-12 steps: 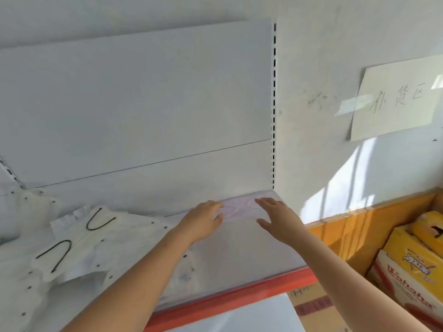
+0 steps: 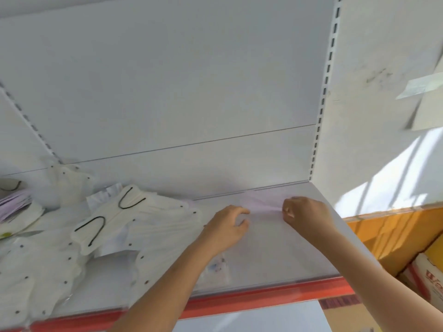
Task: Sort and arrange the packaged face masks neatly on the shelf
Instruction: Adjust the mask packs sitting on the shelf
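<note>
Presently a pale lilac packaged mask (image 2: 261,203), at the shelf's (image 2: 299,255) back right corner, is pinched by the left hand (image 2: 227,227) and right hand (image 2: 304,215); light, floppy and slippery, it is probably best held by its edges.

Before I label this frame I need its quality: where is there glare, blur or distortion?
Head view: hard sunlight washes out the wall at right; the taped paper is smeared by motion blur; wide-angle bending tilts the slotted upright; the pale mask pack between the left hand and right hand is soft, low in contrast.
</note>
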The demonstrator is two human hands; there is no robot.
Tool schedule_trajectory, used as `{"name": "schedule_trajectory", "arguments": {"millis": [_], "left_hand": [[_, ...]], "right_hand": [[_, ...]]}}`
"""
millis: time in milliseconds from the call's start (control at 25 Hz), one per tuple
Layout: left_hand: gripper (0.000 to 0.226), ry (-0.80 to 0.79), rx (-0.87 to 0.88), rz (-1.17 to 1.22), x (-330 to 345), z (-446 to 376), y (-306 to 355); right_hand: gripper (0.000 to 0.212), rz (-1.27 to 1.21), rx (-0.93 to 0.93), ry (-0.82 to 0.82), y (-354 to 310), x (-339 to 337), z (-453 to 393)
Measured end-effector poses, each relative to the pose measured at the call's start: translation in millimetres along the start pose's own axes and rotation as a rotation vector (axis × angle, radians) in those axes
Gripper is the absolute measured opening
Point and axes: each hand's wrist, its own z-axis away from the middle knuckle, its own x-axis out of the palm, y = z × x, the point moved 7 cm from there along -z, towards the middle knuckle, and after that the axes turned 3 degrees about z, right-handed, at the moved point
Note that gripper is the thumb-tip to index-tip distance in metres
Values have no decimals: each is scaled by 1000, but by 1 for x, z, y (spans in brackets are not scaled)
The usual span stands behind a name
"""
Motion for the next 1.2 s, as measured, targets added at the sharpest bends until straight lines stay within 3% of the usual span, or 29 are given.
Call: {"name": "schedule_trajectory", "arguments": {"millis": [120,160,240,320,360,480,560,680,760,840,920,1040,1200], "left_hand": [[31,254,-190,513,-20,44,-15],[34,258,-258,740,-20,54,-18],[40,285,-310,1091,-25,69,-25],[22,468,-336,1071,-52,88,-47],[17,580,-383,1011,-67,100,-64],[17,749,-557,996,-93,133,-118],[17,786,-628,1029,-102,147,-140],[19,816,-648,1079,-109,154,-156],[19,802,-649,1111,-110,153,-162],[18,786,-653,1118,-112,151,-167],[15,777,-648,1122,-115,147,-171],[15,750,-611,1124,-120,140,-169],[15,747,-555,1113,-123,128,-160]], "right_hand": [[4,-407,155,187,-25,-29,25],[8,-526,116,235,-48,-39,33],[10,-662,-154,235,-112,-46,44],[7,-696,-392,132,-168,-35,48],[12,-712,-417,103,-183,-28,41],[21,-766,-129,11,-190,0,-19],[25,-652,50,-122,-189,28,-62],[25,-557,137,-338,-207,60,-101],[34,-544,146,-430,-219,72,-108],[28,-632,157,-476,-228,76,-108],[18,-788,159,-419,-227,69,-107],[9,-953,129,-155,-213,28,-111],[14,-1176,144,101,-195,-26,-106]]}}
